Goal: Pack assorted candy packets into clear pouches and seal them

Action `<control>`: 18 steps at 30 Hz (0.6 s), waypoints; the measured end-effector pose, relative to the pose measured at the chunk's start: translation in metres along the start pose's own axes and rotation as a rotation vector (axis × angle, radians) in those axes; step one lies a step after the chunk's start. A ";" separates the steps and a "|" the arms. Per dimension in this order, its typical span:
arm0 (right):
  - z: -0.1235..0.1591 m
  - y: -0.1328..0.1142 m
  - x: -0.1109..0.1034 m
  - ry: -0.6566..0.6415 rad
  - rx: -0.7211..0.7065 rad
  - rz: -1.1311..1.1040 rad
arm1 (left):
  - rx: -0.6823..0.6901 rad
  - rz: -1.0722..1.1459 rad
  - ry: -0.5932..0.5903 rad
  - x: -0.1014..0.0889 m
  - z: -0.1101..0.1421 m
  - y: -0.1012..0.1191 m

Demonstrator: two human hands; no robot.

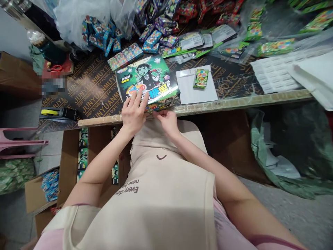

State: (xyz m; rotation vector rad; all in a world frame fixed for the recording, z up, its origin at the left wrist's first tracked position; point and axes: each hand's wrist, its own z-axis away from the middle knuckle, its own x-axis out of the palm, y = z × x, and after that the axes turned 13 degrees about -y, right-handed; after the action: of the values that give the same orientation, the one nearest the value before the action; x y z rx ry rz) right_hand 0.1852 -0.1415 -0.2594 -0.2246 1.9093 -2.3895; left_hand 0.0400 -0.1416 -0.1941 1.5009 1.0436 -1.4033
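Note:
A green and black candy display box (148, 78) with a cartoon figure on its lid sits at the table's front edge. My left hand (134, 113) lies on the near part of the lid, its fingers stretched out over the print. At the box's lower front edge is my right hand (168, 122), thumb and forefinger pinched together; whatever lies between them is too small to make out. Just right of the box, a small green candy packet (201, 78) rests on a white sheet (183, 88). Behind the box lies a strip of small printed boxes (125, 56).
Piles of blue boxes (101, 34), purple boxes (166, 26) and red packets (218, 12) fill the back. A tape dispenser (59, 114) stands at the left edge. Below are a carton (69, 156) with green boxes and a green sack (260, 149).

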 end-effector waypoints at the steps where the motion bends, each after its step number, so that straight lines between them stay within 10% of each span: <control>1: -0.001 -0.001 -0.001 0.012 0.009 0.083 | -0.001 0.008 -0.005 0.003 -0.001 -0.001; 10: 0.006 -0.017 0.003 0.049 0.053 0.973 | 0.039 0.216 0.062 0.009 -0.004 -0.006; 18: -0.002 -0.033 -0.054 0.183 -0.289 0.552 | 0.055 0.153 0.065 0.001 -0.001 0.005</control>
State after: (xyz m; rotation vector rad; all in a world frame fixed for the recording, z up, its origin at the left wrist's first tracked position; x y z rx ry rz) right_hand 0.2394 -0.1244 -0.2313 0.4632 2.0432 -1.8251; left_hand 0.0453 -0.1422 -0.1954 1.6399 0.9146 -1.2925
